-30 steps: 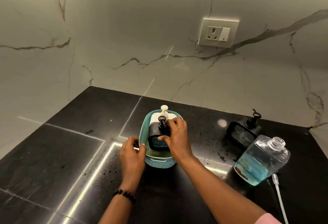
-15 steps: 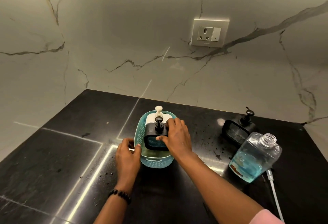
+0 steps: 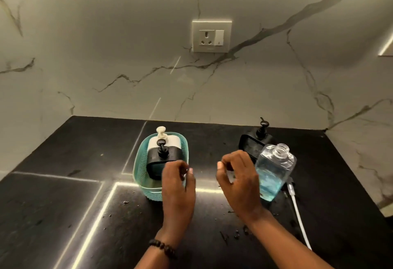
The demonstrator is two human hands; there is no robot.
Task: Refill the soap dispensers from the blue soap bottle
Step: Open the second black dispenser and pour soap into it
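A teal basket [image 3: 140, 166] on the black counter holds a black soap dispenser [image 3: 162, 158] in front and a white soap dispenser [image 3: 163, 140] behind it. Another black dispenser [image 3: 254, 141] stands at the back right. The uncapped clear bottle of blue soap [image 3: 273, 170] stands just in front of that dispenser. My left hand [image 3: 178, 185] hovers at the basket's near right corner, fingers loosely curled and empty. My right hand [image 3: 238, 177] is between the basket and the bottle, fingers apart, holding nothing.
A white pump tube [image 3: 297, 211] lies on the counter right of the bottle. A wall socket [image 3: 211, 36] sits on the marble backsplash. Dark specks dot the black counter [image 3: 63, 194]. The counter's right edge meets the marble wall.
My right hand let go of the black dispenser in the basket and moved right toward the bottle. My left hand came off the basket's near left side and shifted right. The view shifted right.
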